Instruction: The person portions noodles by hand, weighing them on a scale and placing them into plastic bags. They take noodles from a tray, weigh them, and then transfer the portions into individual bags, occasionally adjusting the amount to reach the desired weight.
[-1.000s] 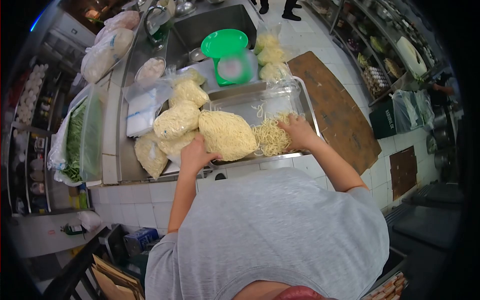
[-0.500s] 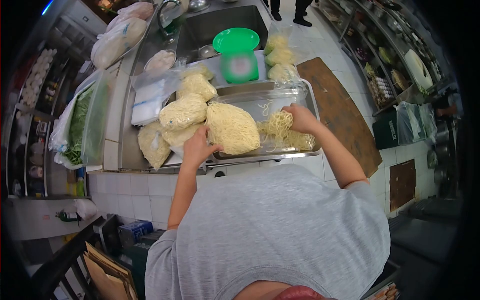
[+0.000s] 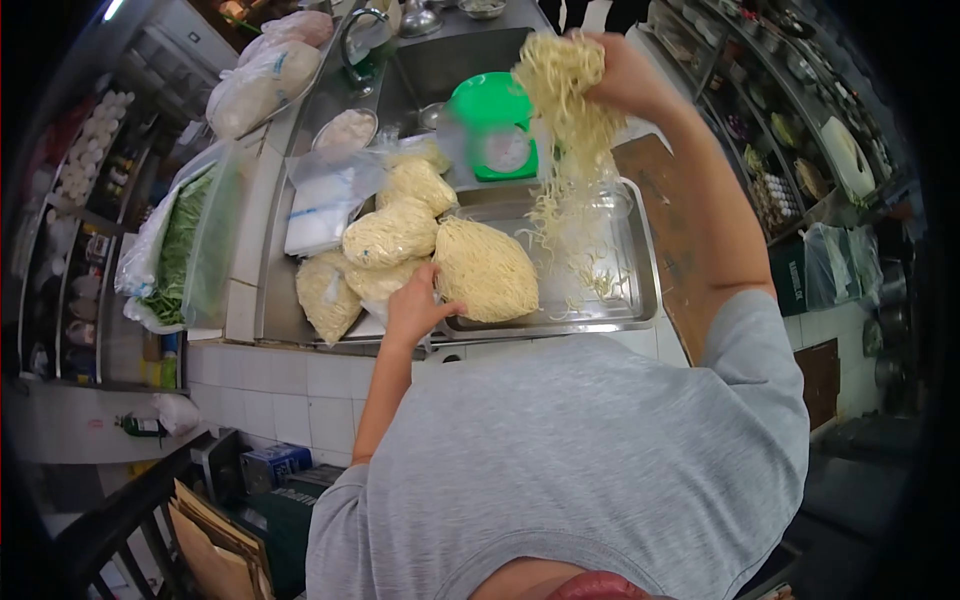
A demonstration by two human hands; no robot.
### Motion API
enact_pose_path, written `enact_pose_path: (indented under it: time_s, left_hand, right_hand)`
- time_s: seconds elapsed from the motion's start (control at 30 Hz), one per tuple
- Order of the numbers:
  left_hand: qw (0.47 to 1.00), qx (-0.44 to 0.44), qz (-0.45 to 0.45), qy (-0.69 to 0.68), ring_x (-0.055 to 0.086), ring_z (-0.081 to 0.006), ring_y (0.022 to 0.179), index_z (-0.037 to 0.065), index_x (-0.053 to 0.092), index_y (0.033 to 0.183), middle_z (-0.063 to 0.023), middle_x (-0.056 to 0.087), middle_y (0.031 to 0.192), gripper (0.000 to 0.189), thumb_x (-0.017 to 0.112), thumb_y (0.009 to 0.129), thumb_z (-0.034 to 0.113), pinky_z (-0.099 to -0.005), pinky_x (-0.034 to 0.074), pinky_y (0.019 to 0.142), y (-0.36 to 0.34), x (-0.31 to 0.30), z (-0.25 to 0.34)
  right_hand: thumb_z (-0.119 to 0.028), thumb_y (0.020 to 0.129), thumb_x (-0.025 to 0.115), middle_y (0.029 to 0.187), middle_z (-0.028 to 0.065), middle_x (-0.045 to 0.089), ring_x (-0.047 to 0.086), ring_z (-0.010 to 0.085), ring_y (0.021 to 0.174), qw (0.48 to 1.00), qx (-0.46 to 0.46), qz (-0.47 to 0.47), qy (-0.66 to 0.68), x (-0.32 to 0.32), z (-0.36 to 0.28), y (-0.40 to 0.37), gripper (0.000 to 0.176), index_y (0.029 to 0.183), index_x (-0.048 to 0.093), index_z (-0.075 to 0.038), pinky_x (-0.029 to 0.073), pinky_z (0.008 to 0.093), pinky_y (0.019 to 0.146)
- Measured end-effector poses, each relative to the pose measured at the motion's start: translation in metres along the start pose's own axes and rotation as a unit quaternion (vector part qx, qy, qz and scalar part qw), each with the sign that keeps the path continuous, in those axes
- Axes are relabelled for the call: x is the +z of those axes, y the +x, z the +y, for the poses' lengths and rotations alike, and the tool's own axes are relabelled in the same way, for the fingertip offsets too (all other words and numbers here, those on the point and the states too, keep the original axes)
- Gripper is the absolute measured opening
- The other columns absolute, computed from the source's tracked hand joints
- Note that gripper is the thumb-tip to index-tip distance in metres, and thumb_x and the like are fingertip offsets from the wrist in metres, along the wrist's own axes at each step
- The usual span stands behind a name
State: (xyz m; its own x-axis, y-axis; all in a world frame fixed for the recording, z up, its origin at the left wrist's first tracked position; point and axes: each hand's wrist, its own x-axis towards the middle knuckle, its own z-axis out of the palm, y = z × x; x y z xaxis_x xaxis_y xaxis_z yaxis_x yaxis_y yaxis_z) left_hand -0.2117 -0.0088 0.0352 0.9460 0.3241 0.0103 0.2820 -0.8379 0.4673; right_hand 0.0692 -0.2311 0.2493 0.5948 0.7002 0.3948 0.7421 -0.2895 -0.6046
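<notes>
My right hand (image 3: 630, 80) is raised at the upper right, closed on a bunch of pale yellow noodles (image 3: 570, 95). Loose strands hang from it above a metal tray (image 3: 625, 322). Against the left edge of a large rounded mass of noodles (image 3: 487, 270) rests my left hand (image 3: 412, 305), its thumb and index finger spread apart; its other fingers are partly hidden. Bagged noodles (image 3: 392, 233) are piled just beyond that hand. Scattered short strands (image 3: 600, 280) lie in the tray. A green scale (image 3: 505, 165) with a green round pan (image 3: 495, 98) stands behind the tray, partly blurred.
Clear plastic bags (image 3: 325, 215) lie left of the noodle pile. Farther left is a tub of green leaves (image 3: 178, 245). A sink (image 3: 455, 65) with a faucet (image 3: 355, 45) is at the back. A brown board (image 3: 655, 180) lies right of the tray; shelves (image 3: 790, 110) stand beyond.
My right hand has risen from the tray up and away, carrying the noodles with it. The left hand keeps its place by the large noodle mass. The view has shifted slightly.
</notes>
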Motion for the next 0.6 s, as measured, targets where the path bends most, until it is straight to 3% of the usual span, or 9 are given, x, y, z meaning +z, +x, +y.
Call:
enact_pose_path:
  time_s: [0.03, 0.07, 0.13, 0.2, 0.33, 0.47, 0.5, 0.6]
  left_hand:
    - [1.0, -0.002, 0.002, 0.002, 0.06, -0.0306, 0.096, 0.005, 0.05, 0.111, -0.014, 0.062, 0.105, 0.073, 0.082, 0.056, 0.041, -0.0379, 0.048, 0.078, 0.0, 0.0, -0.001]
    - [1.0, -0.004, 0.003, 0.003, 0.06, -0.0303, 0.097, 0.005, 0.05, 0.111, -0.0138, 0.062, 0.105, 0.074, 0.082, 0.055, 0.041, -0.0374, 0.048, 0.079, 0.0, 0.001, 0.0]
    - [1.0, -0.005, 0.003, 0.003, 0.06, -0.0303, 0.097, 0.005, 0.05, 0.111, -0.0136, 0.062, 0.105, 0.074, 0.082, 0.055, 0.042, -0.0376, 0.048, 0.079, 0.0, 0.001, -0.001]
    - [1.0, -0.002, 0.001, -0.002, 0.06, -0.0307, 0.097, 0.005, 0.05, 0.112, -0.0137, 0.061, 0.106, 0.073, 0.081, 0.056, 0.041, -0.0389, 0.048, 0.079, 0.0, 0.001, -0.002]
    - [1.0, -0.003, 0.003, -0.003, 0.059, -0.0302, 0.098, 0.005, 0.05, 0.113, -0.0133, 0.061, 0.107, 0.074, 0.081, 0.056, 0.04, -0.0386, 0.048, 0.08, -0.001, 0.002, -0.002]
    - [1.0, -0.011, -0.002, -0.003, 0.059, -0.03, 0.099, 0.005, 0.05, 0.113, -0.013, 0.061, 0.107, 0.074, 0.081, 0.056, 0.04, -0.0383, 0.048, 0.08, -0.001, 0.001, -0.001]
    - [1.0, -0.014, -0.002, 0.001, 0.059, -0.03, 0.099, 0.005, 0.05, 0.113, -0.013, 0.061, 0.107, 0.074, 0.081, 0.056, 0.041, -0.0381, 0.047, 0.08, -0.001, 0.001, -0.001]
    - [1.0, -0.022, -0.005, 0.008, 0.06, -0.0301, 0.099, 0.006, 0.05, 0.113, -0.0132, 0.062, 0.108, 0.075, 0.082, 0.056, 0.042, -0.0376, 0.047, 0.08, -0.002, 0.0, 0.001]
  right_hand:
    - [-0.006, 0.066, 0.067, 0.085, 0.0035, 0.066, 0.061, 0.0112, 0.078, 1.0, -0.006, 0.009, 0.021, -0.006, -0.005, 0.015, 0.039, 0.105, 0.061, -0.005, 0.049, 0.0284, 0.074]
    - [-0.012, 0.064, 0.07, 0.088, 0.0088, 0.067, 0.064, 0.0195, 0.08, 0.998, -0.024, -0.019, 0.061, -0.015, -0.001, 0.037, 0.044, 0.106, 0.061, -0.007, 0.05, 0.0325, 0.075]
    - [-0.003, 0.071, 0.064, 0.081, 0.0098, 0.068, 0.062, 0.0153, 0.073, 0.996, -0.063, 0.065, -0.008, -0.024, -0.029, 0.063, 0.025, 0.095, 0.063, 0.003, 0.051, 0.0294, 0.069]
    - [-0.004, 0.066, 0.062, 0.078, 0.0092, 0.067, 0.06, 0.0148, 0.07, 0.99, -0.068, 0.101, 0.072, -0.027, -0.034, 0.096, 0.03, 0.096, 0.062, 0.003, 0.049, 0.0295, 0.067]
    - [-0.006, 0.065, 0.063, 0.076, 0.0104, 0.066, 0.059, 0.0158, 0.068, 0.983, -0.08, 0.138, 0.094, -0.031, -0.033, 0.147, 0.029, 0.093, 0.063, 0.002, 0.049, 0.0308, 0.065]
    - [-0.011, 0.065, 0.064, 0.082, 0.019, 0.066, 0.066, 0.0286, 0.076, 0.974, -0.079, 0.207, -0.05, -0.022, -0.021, 0.175, 0.033, 0.096, 0.064, -0.001, 0.051, 0.0363, 0.07]
    - [-0.013, 0.065, 0.066, 0.086, 0.022, 0.065, 0.065, 0.0332, 0.084, 0.972, -0.08, 0.213, -0.058, -0.014, -0.013, 0.18, 0.036, 0.098, 0.064, -0.001, 0.051, 0.0388, 0.073]
    - [-0.015, 0.065, 0.066, 0.089, 0.0221, 0.065, 0.063, 0.035, 0.09, 0.972, -0.042, 0.228, -0.047, 0.02, 0.019, 0.183, 0.039, 0.102, 0.063, -0.003, 0.049, 0.0396, 0.077]
